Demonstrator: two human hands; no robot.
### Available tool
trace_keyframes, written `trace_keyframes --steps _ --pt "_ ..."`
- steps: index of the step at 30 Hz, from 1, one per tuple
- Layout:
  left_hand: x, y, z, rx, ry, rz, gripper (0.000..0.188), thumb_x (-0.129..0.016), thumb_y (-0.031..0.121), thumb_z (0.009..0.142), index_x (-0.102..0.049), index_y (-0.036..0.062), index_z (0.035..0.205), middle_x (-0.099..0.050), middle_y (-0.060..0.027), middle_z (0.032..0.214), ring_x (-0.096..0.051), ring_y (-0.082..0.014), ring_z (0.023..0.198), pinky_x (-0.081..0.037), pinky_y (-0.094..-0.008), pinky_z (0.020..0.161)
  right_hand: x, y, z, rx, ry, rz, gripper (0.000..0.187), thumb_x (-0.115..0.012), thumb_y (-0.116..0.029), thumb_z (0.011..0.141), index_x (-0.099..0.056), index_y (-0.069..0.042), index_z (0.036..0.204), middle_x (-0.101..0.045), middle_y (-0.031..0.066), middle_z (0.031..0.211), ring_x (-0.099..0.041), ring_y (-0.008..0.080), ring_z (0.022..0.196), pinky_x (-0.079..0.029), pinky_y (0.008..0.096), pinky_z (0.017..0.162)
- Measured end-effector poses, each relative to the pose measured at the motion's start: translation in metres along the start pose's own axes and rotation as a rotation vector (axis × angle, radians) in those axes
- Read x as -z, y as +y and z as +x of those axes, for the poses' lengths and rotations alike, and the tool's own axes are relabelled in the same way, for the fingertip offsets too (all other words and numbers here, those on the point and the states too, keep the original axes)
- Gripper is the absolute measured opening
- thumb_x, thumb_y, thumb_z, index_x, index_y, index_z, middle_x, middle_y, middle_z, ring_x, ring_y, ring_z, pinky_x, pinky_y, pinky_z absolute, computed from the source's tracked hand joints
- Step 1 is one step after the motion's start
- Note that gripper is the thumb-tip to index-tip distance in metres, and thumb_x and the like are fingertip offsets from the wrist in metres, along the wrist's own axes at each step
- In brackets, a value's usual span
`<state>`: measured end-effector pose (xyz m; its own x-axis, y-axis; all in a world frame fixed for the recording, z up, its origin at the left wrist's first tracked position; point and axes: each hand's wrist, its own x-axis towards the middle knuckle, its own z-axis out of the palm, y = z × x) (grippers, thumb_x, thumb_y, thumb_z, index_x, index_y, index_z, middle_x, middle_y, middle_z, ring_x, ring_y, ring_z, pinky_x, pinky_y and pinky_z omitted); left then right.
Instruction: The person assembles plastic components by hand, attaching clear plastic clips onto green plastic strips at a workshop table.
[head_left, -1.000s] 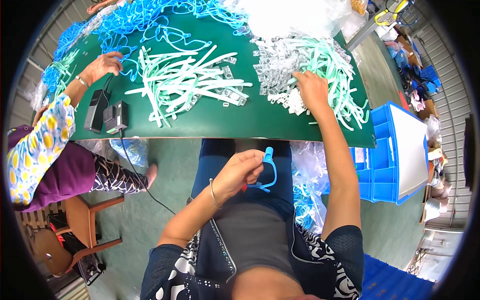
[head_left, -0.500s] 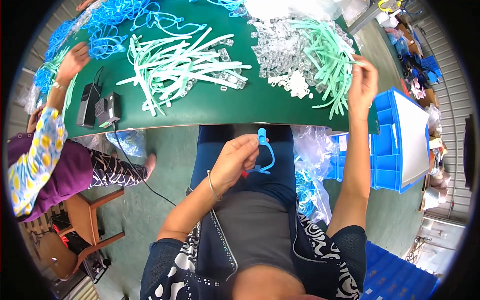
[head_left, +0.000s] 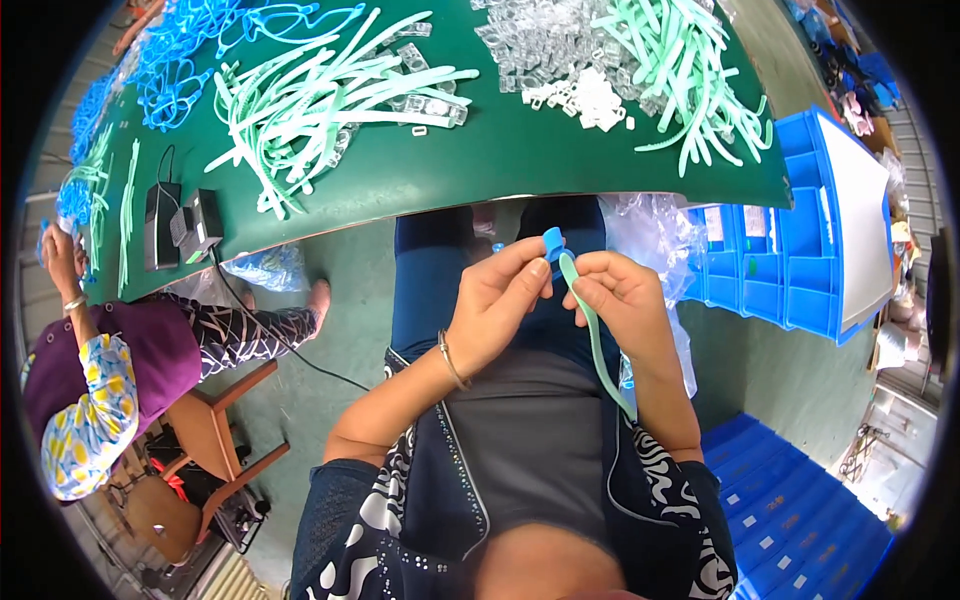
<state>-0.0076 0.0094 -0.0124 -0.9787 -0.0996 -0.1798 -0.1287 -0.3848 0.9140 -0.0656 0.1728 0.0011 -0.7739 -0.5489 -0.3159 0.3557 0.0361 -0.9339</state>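
Note:
Over my lap, my left hand (head_left: 497, 300) pinches a blue plastic goggle frame (head_left: 553, 240), most of it hidden by the fingers. Close beside it my right hand (head_left: 622, 298) holds a mint-green strap (head_left: 599, 352) between thumb and fingers. The strap's upper end is at the blue frame; whether it passes through cannot be made out. Its long tail hangs toward my body. On the table beyond lie a green strap pile (head_left: 690, 75) at the right and a paler strap pile (head_left: 300, 120) left of centre.
The green table (head_left: 480, 165) holds clear plastic clips (head_left: 530, 55), small white buckles (head_left: 585, 97), blue frames (head_left: 175, 90) and a black adapter (head_left: 200, 225). A co-worker (head_left: 100, 370) sits at the left. Blue crates (head_left: 780, 260) stand at the right. A black cable (head_left: 285, 340) hangs off the table.
My right hand has come from the right strap pile to my left hand, bringing a green strap. The view has shifted. The co-worker's hand has moved nearer the table's left edge.

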Motion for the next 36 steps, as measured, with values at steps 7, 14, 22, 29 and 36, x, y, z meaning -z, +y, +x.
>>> trace_keyframes --steps 7,14,22,29,36 --pt "-0.003 -0.023 0.000 -0.269 -0.071 0.452 0.028 -0.050 0.004 0.090 -0.057 -0.0012 0.116 -0.056 -0.0028 0.073 -0.049 -0.0068 0.061 -0.040 -0.0207 0.053 0.000 0.018 -0.003 -0.050 0.088 0.096 0.013 -0.057 -0.010 0.087 -0.058 0.002 0.093 -0.061 0.0070 0.074 -0.056 0.0081 0.060 -0.044 0.0191 0.052" --pt "0.006 -0.039 -0.008 -0.497 -0.098 0.986 0.035 -0.059 -0.006 0.078 -0.057 -0.0018 0.113 -0.059 -0.0139 0.073 -0.057 -0.0257 0.059 -0.046 -0.0313 0.054 -0.011 0.046 -0.001 -0.150 0.110 0.291 0.013 -0.055 -0.013 0.087 -0.059 -0.002 0.091 -0.055 0.0005 0.067 -0.048 0.0052 0.057 -0.036 0.0177 0.049" --pt "0.007 -0.047 0.000 -0.472 -0.131 1.015 0.031 -0.061 -0.004 0.079 -0.058 -0.0026 0.111 -0.058 -0.0129 0.069 -0.056 -0.0211 0.055 -0.045 -0.0287 0.050 0.003 0.065 -0.006 -0.161 0.027 0.589 0.016 -0.052 -0.014 0.090 -0.058 0.001 0.093 -0.057 0.0037 0.073 -0.052 0.0086 0.062 -0.041 0.0204 0.055" --pt "0.009 -0.034 -0.002 -0.053 -0.366 0.744 0.016 -0.059 0.006 0.083 -0.064 -0.0028 0.096 -0.061 -0.0113 0.071 -0.058 -0.0181 0.063 -0.045 -0.0268 0.060 0.030 0.063 -0.012 -0.066 -0.043 0.250 0.016 -0.054 -0.014 0.091 -0.062 0.000 0.096 -0.062 0.0030 0.078 -0.058 0.0078 0.063 -0.047 0.0207 0.055" --pt "0.016 -0.027 0.005 -0.032 -0.624 0.642 0.011 -0.061 0.004 0.081 -0.065 0.0008 0.091 -0.062 -0.0112 0.072 -0.058 -0.0238 0.062 -0.046 -0.0308 0.060 0.050 0.057 -0.016 -0.213 -0.336 0.273 0.013 -0.055 -0.006 0.088 -0.062 0.005 0.092 -0.065 0.0088 0.082 -0.065 0.0134 0.065 -0.052 0.0217 0.056"
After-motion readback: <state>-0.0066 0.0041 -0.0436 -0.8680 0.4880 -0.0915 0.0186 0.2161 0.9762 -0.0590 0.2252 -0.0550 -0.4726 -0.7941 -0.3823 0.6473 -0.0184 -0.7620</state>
